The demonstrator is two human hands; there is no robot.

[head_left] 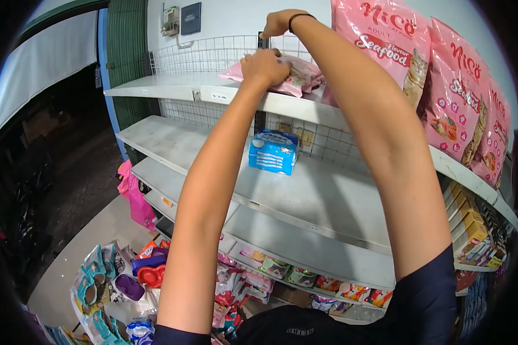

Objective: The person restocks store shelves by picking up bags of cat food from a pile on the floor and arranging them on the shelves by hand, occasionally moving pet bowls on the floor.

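On the top shelf [172, 86], a pink cat food bag [296, 83] lies flat. My left hand [263, 69] rests on this bag with its fingers bent over the far side; whether they grip it I cannot make out. Above and beyond it, my right hand [279, 23] is raised by the dark upright post, fingers bent down, with their tips hard to see. To the right of my right arm, large pink Nico bags [385, 43] stand upright on the same shelf. One shelf lower sits a blue box-shaped pack [273, 152].
Wire mesh [207, 52] backs the shelving. Lower shelves hold small colourful packs [299, 276]. Bags and purple and red bowls [129, 286] lie on the floor at the lower left. Boxes [472, 230] fill a right-hand shelf. A dark opening lies at the far left.
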